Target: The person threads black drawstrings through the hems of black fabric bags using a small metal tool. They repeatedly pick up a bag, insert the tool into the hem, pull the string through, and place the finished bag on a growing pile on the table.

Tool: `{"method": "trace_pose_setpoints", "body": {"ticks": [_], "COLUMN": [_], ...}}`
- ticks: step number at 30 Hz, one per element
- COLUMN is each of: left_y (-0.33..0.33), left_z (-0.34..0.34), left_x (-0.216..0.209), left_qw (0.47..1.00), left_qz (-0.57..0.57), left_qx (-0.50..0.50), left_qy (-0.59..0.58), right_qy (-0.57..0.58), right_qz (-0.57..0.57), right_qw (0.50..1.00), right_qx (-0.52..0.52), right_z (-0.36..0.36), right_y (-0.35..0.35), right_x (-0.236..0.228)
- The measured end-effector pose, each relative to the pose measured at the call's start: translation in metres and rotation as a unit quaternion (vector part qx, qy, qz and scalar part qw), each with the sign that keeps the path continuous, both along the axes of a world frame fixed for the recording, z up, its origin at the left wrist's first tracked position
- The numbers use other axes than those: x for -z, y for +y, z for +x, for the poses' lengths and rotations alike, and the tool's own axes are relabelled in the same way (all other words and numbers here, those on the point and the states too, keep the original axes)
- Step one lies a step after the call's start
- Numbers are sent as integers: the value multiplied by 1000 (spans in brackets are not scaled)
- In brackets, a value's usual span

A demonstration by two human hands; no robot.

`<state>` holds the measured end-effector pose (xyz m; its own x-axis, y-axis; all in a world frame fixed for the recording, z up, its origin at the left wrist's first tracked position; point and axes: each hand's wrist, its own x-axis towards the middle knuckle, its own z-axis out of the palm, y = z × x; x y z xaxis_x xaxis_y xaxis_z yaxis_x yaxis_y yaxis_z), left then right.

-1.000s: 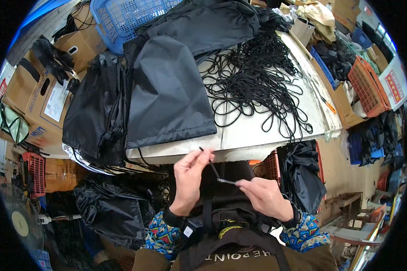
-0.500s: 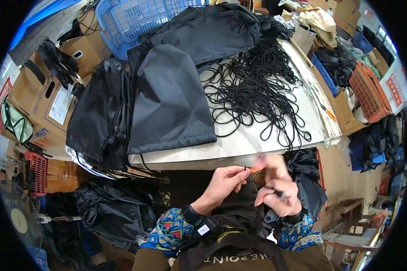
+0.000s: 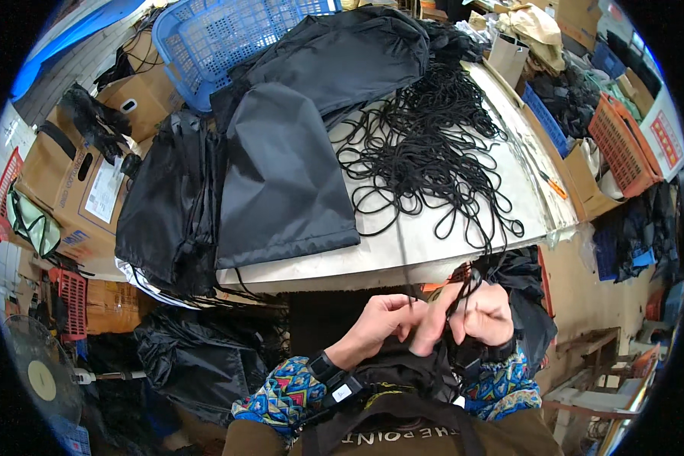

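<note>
Low in front of the table's near edge, my two hands are side by side, almost touching. My left hand (image 3: pixel 378 325) has thumb and forefinger pinched on a thin black cord (image 3: pixel 405 266) that rises blurred above the fingers. My right hand (image 3: pixel 480 313) is closed, with strands of black cord looped over and between its fingers; motion smears part of it. A small orange thing shows just behind the right fingers, too hidden to name. Beyond my hands, a black drawstring bag (image 3: pixel 285 182) lies flat on the white table (image 3: pixel 433 242).
A tangled heap of black cords (image 3: pixel 433 152) covers the table's right half. Stacked black bags (image 3: pixel 171 205) hang over the left edge; more black fabric (image 3: pixel 342 53) lies behind, by a blue basket (image 3: pixel 201 49). An orange-handled cutter (image 3: pixel 555 185) rests at the right. A fan (image 3: pixel 42 380) stands low left.
My right hand has come down and closer to the left, now with black cord strands across its fingers. The left hand has shifted slightly lower and right. A cord now stretches up from it.
</note>
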<state>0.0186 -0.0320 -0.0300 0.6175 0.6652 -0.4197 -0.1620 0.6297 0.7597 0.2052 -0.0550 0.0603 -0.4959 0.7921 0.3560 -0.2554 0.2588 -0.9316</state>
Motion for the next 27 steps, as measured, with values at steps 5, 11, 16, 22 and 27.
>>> {"method": "trace_pose_setpoints", "body": {"ticks": [5,11,16,22,27], "left_y": [38,98,75,28,20], "left_z": [-28,-24,-25,-50,-70], "left_x": [-2,19,-17,-41,-49], "left_qw": [936,840,898,930,920], "left_qz": [-98,-235,-51,60,47], "left_qx": [-331,-434,-429,-363,-388], "left_qy": [-70,-224,-80,8,-35], "right_qy": [97,-82,-206,-235,-239], "right_qz": [-141,-198,-26,90,142], "right_qw": [976,963,921,908,900], "right_qx": [134,161,328,335,335], "right_z": [-9,-28,-44,-92,-108], "right_y": [2,7,22,44,43], "right_x": [-3,-1,31,50,55]}}
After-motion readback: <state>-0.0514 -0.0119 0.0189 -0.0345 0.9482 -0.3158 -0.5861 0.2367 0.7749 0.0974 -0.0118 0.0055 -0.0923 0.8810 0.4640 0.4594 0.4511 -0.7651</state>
